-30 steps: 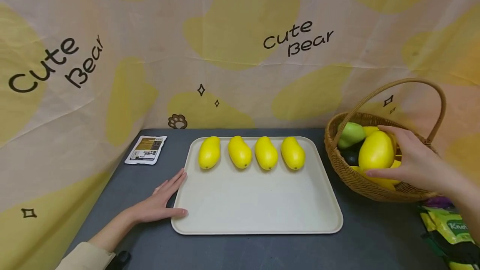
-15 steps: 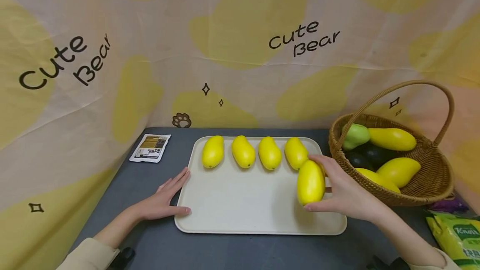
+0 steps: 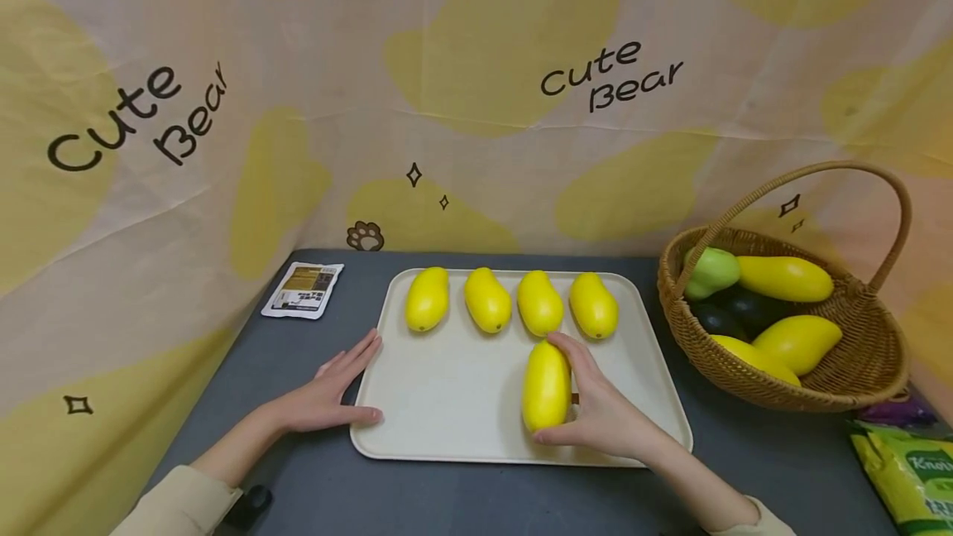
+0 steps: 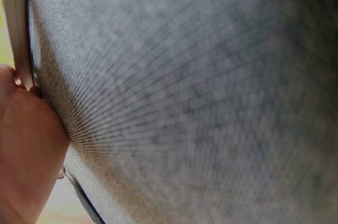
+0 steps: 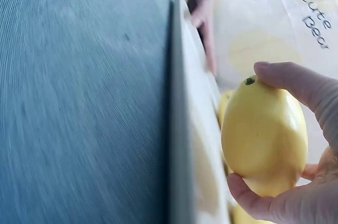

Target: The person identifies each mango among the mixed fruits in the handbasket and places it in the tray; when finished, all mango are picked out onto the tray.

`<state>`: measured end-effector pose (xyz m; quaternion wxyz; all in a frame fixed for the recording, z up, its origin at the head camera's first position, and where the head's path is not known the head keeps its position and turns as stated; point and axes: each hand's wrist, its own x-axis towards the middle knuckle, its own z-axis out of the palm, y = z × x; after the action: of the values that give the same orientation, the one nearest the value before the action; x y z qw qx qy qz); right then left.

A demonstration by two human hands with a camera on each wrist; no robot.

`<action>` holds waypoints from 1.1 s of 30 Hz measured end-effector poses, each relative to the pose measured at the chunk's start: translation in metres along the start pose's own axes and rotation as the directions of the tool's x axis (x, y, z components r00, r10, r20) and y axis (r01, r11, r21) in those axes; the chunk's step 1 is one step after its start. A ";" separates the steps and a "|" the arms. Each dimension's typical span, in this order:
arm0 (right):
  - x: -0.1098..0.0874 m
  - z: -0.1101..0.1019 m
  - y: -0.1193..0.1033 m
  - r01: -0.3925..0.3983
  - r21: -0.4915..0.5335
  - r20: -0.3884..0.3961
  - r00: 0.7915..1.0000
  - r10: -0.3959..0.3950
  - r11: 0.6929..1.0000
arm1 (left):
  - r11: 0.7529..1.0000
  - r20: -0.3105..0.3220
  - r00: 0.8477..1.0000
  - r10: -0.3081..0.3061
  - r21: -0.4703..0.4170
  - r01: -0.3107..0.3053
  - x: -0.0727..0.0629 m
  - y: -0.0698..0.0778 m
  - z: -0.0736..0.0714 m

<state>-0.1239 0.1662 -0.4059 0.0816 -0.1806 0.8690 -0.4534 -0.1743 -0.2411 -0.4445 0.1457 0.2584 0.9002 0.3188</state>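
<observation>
In the head view my right hand (image 3: 606,416) grips a yellow mango (image 3: 546,387) between thumb and fingers, over the middle front of a cream tray (image 3: 432,441). The right wrist view shows this mango (image 5: 264,134) held from both ends, close over the tray. Along the tray's back side lies a row of several mangoes (image 3: 487,300). My left hand (image 3: 328,394) rests at the tray's left edge with fingers spread and straight, thumb on the rim. Only part of that hand (image 4: 31,150) shows in the left wrist view.
A wicker basket (image 3: 871,354) with a tall handle stands right of the tray. It holds more mangoes (image 3: 798,343), a green fruit (image 3: 712,273) and dark fruits (image 3: 752,308). A white packet (image 3: 304,290) lies back left; a green-yellow bag (image 3: 908,470) is at front right.
My right hand has lifted the mango out of the basket and carried it left, over the tray. The left hand stays at the tray's edge. The view has shifted slightly.
</observation>
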 end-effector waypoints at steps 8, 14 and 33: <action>0.013 0.034 -0.009 0.086 -0.020 0.044 0.995 -0.085 0.996 | 1.000 0.017 1.000 -0.025 0.006 0.024 0.003 -0.001 -0.001; 0.025 0.053 -0.019 0.120 -0.019 0.093 0.989 -0.117 0.993 | 0.999 0.032 0.999 -0.035 0.004 0.035 0.002 0.000 -0.002; 0.063 0.101 -0.049 0.195 -0.079 0.149 0.972 -0.182 0.978 | 1.000 0.017 0.999 -0.027 0.009 0.027 0.002 -0.007 -0.002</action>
<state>-0.1390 0.0391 -0.4225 0.0906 -0.2975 0.8602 -0.4041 -0.1789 -0.2453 -0.4477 0.1564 0.2495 0.9038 0.3104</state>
